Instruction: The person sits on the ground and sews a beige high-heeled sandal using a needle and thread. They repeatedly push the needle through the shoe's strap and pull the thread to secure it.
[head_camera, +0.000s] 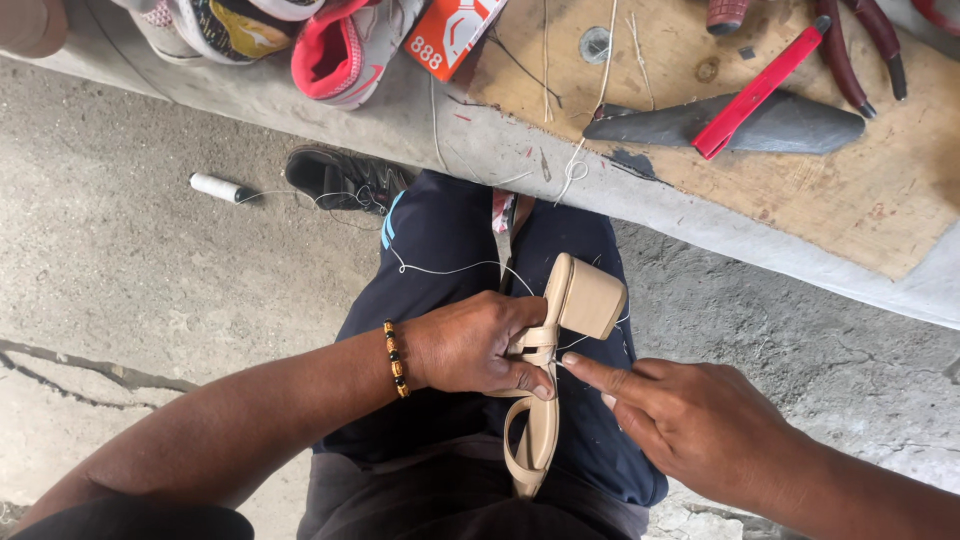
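**Fingers pinched on a sandal strap, thread running across the lap**

The fingers (520, 375) of the left hand (470, 345) are closed around the strap of a beige block-heeled sandal (560, 330), which lies across the person's lap with the heel pointing away from the body. The right hand (690, 420) sits just beside it, forefinger stretched to the strap; its other fingers are curled in, but whether they pinch a needle or the thread cannot be told.

A thin white thread (450, 268) runs from the strap over the dark trousers toward a spool (215, 187) on the concrete floor (120, 260). To stitch well here, the left grip should probably stay close to the seam so the strap does not twist, and the thread be drawn taut without snagging on the knee.

Ahead, the edge of the worktop (640, 210) crosses the view; on it lie a red-handled tool (760, 88), a dark grey stone (790, 122), pliers (850, 60) and sneakers (345, 45). Open room lies to the left over the floor; the right hand has space beneath the ledge.
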